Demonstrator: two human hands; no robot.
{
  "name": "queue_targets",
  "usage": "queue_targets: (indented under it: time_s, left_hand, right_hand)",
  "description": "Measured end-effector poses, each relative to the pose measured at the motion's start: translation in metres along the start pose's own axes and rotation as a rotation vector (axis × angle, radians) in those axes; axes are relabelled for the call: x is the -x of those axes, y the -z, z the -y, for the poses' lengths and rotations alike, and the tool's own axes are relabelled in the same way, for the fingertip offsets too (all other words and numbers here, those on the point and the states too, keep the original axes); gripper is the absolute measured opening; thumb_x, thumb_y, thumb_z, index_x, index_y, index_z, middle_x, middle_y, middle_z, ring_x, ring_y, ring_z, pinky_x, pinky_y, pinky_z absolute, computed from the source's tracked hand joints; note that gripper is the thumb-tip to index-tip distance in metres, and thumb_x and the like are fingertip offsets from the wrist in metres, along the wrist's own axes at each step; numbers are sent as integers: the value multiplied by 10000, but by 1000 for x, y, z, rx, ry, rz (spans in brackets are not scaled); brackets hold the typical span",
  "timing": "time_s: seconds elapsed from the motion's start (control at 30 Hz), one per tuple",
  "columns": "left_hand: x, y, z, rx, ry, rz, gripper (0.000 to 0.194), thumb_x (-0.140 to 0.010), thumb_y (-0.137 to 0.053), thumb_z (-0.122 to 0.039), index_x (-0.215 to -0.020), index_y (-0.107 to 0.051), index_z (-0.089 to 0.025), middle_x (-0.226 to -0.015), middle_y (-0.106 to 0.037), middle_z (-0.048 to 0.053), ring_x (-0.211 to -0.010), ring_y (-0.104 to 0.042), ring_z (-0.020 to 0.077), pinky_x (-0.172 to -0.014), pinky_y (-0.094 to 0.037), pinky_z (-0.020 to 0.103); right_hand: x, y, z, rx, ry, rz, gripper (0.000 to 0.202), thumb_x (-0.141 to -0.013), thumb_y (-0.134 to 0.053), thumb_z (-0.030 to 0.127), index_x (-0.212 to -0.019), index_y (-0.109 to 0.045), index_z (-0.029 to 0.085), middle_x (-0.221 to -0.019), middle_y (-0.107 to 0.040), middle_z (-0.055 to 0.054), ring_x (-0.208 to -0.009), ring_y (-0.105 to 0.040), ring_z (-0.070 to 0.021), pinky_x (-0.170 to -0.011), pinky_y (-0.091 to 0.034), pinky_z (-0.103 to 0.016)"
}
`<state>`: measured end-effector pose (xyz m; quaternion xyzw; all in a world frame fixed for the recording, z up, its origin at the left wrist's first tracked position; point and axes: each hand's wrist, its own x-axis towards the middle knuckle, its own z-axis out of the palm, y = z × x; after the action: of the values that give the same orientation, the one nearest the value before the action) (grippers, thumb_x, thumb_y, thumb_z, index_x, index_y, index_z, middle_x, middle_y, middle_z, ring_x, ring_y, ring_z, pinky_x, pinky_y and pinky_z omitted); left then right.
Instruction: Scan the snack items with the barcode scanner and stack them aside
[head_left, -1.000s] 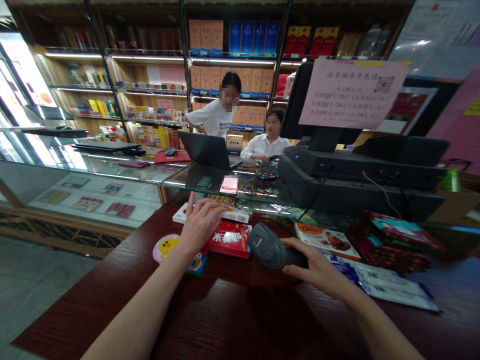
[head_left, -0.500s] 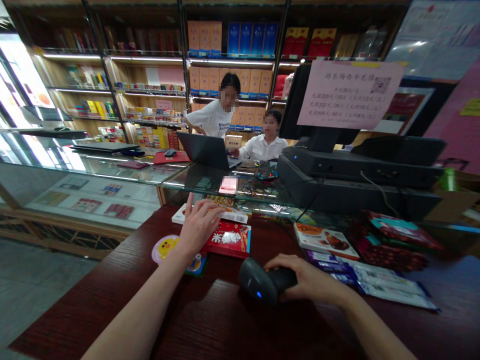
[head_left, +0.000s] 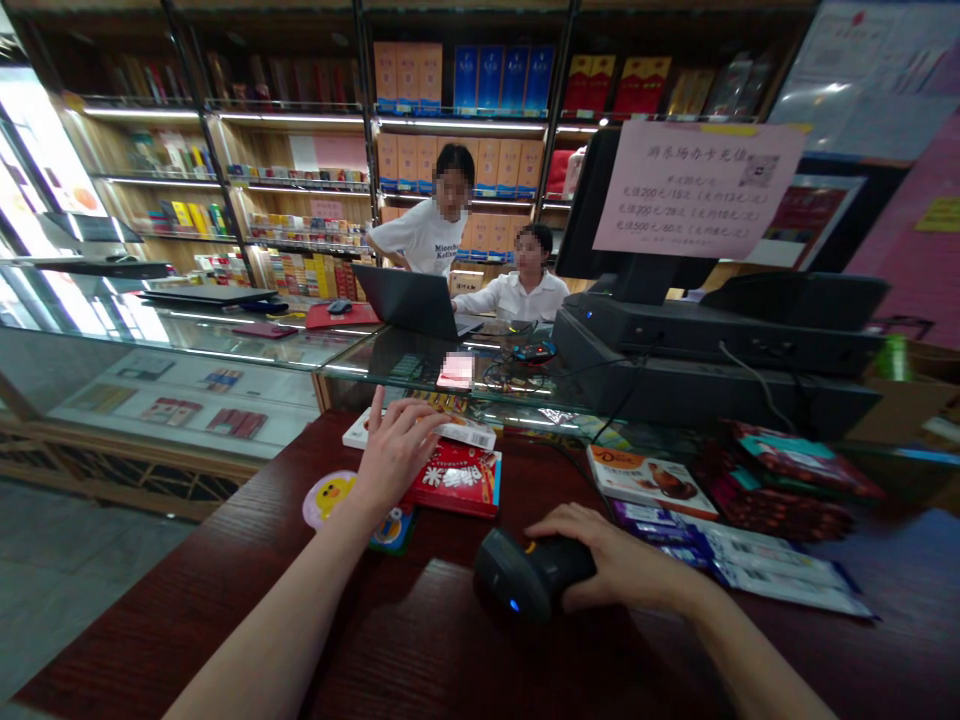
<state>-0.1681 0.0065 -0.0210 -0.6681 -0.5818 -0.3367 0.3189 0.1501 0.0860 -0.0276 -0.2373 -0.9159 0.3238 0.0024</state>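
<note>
My R hand [head_left: 615, 560] curled round scanner [head_left: 514, 578], prob for control.
L hand [head_left: 399, 450] spread, no grip, over red box [head_left: 463, 480], 11 o'clock.

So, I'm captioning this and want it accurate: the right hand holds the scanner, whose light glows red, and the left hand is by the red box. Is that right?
Not quite: the light on the scanner glows blue, not red, as the head view shows. The right hand does hold the scanner, and the left hand is by the red box.
</note>
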Motion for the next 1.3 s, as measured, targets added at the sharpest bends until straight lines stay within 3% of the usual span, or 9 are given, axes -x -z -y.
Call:
queue_targets:
  time_s: [0.1, 0.17, 0.33, 0.43, 0.63, 0.8, 1.1, 1.3]
  left_hand:
    - [1, -1, 1, 10, 15, -8, 220, -915, -607, -211, -1109, -683, -281, -1036, -708, 12, -1071, -596, 223, -1223, -104, 612]
    - [1, -2, 2, 24, 26, -10, 214, -920, -602, -221, -1110, -682, -279, -1043, -706, 15, -1066, -596, 220, -1220, -115, 609]
    - [5, -5, 6, 61, 69, 4, 198, -932, -586, -253, -1106, -678, -274, -1060, -698, 22, -1051, -596, 215, -1214, -140, 594]
    - [6, -5, 8, 66, 83, 1, 204, -937, -575, -258, -1115, -674, -280, -1069, -699, 19, -1053, -594, 214, -1212, -154, 572]
    - [5, -5, 8, 87, 109, -16, 193, -937, -579, -272, -1102, -678, -287, -1063, -704, 17, -1044, -600, 212, -1198, -194, 533]
    - [4, -4, 7, 116, 131, -24, 186, -950, -563, -294, -1099, -674, -282, -1064, -702, 20, -1051, -597, 214, -1188, -196, 541]
    - [2, -4, 3, 167, 133, -53, 194, -948, -562, -304, -1100, -682, -289, -1060, -709, 19, -1048, -608, 206, -1186, -204, 515]
    - [1, -5, -1, 177, 107, -64, 190, -946, -574, -292, -1108, -673, -285, -1055, -716, 11, -1044, -615, 203, -1179, -215, 513]
  right_hand:
    - [3, 7, -9, -152, -12, -42, 665, -764, -758, 463, -1379, -559, 307, -1411, -546, -61, -1319, -476, -295, -1135, -325, -465]
    - [0, 8, -18, -268, -20, -143, 583, -881, -604, 556, -1397, -543, 289, -1451, -533, -73, -1352, -467, -286, -1154, -316, -479]
    - [-26, -2, -46, -504, -82, -480, 656, -850, -569, 677, -1334, -592, 234, -1388, -602, -130, -1311, -530, -293, -1151, -340, -494]
    - [-41, -5, -56, -645, -98, -552, 644, -822, -629, 658, -1316, -604, 245, -1359, -629, -127, -1298, -550, -287, -1153, -343, -484]
    - [-59, 1, -48, -980, -166, -606, 450, -851, -694, 468, -1244, -639, 255, -1306, -671, -106, -1258, -594, -248, -1147, -366, -439]
    - [-80, 7, -37, -1227, -254, -613, 306, -935, -604, 360, -1205, -627, 218, -1301, -667, -130, -1170, -651, -211, -1116, -409, -398]
    - [-109, 13, -34, -1459, -287, -516, 393, -983, -488, 446, -1277, -554, 193, -1393, -579, -155, -1207, -619, -202, -1084, -437, -388]
    - [-116, 12, -37, -1500, -280, -475, 393, -997, -445, 458, -1253, -578, 191, -1311, -627, -130, -1162, -629, -199, -1091, -435, -398]
